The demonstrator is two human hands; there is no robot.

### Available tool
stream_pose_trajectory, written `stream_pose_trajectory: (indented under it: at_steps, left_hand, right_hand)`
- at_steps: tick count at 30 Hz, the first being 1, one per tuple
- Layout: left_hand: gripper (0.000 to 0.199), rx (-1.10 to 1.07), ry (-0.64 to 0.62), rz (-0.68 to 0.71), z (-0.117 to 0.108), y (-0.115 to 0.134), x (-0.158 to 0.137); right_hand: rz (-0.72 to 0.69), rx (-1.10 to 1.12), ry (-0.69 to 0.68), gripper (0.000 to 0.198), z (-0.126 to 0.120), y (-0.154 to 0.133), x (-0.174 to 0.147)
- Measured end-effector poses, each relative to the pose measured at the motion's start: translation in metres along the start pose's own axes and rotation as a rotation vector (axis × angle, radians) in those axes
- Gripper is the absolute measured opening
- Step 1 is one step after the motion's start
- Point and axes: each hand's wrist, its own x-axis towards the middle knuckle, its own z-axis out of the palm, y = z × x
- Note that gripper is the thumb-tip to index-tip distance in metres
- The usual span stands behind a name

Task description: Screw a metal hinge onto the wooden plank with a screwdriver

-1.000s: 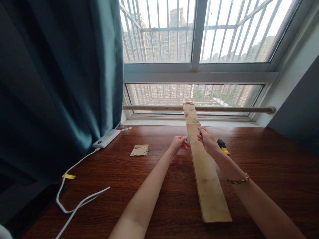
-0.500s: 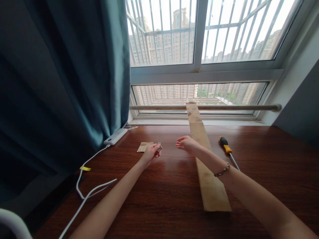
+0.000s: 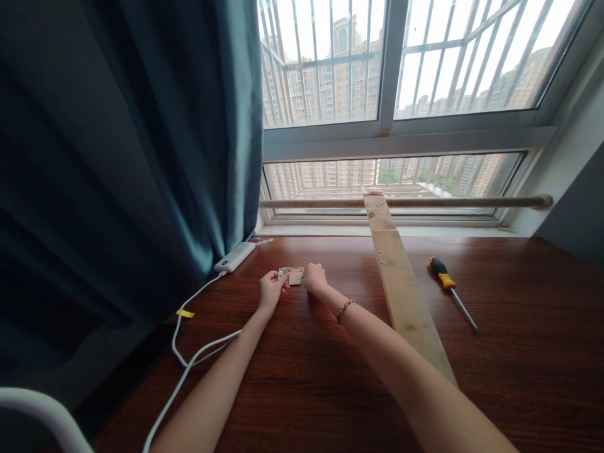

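A small tan piece of cardboard or thin wood (image 3: 295,274) lies on the dark brown tabletop, between my two hands. My left hand (image 3: 272,290) is closed at its left edge, fingers pinched on a small shiny metal piece (image 3: 283,272) too small to name exactly. At the right edge is my right hand (image 3: 315,278), its fingers curled together. A dark little bit (image 3: 302,279) shows beside those fingertips, and whatever they grip is hidden. To the right of the hands, a long wooden board (image 3: 406,289) reaches across the table to the window rail.
A screwdriver (image 3: 443,275) with a black and yellow handle lies right of the board. At left are a white power bank (image 3: 234,257), its white cable (image 3: 201,290) and a blue curtain (image 3: 207,126). A horizontal rail (image 3: 448,202) crosses before the window.
My right hand has moved left from beside the board to the small flat piece, and its fingers have closed. The left hand has come to that piece's left edge. The view has shifted slightly.
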Motion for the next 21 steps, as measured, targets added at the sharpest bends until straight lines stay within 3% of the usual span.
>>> stream_pose_trajectory:
  at_steps: [8,21]
  left_hand:
    - [0.032,0.125,0.051,0.081,-0.003,-0.016,0.006]
    - [0.030,0.196,0.062,0.096,-0.003,-0.013,-0.001]
  right_hand:
    - [-0.031,-0.171,0.053,0.030,0.008,-0.002,0.006]
    - [-0.017,-0.120,0.017,0.027,0.006,0.006,0.014]
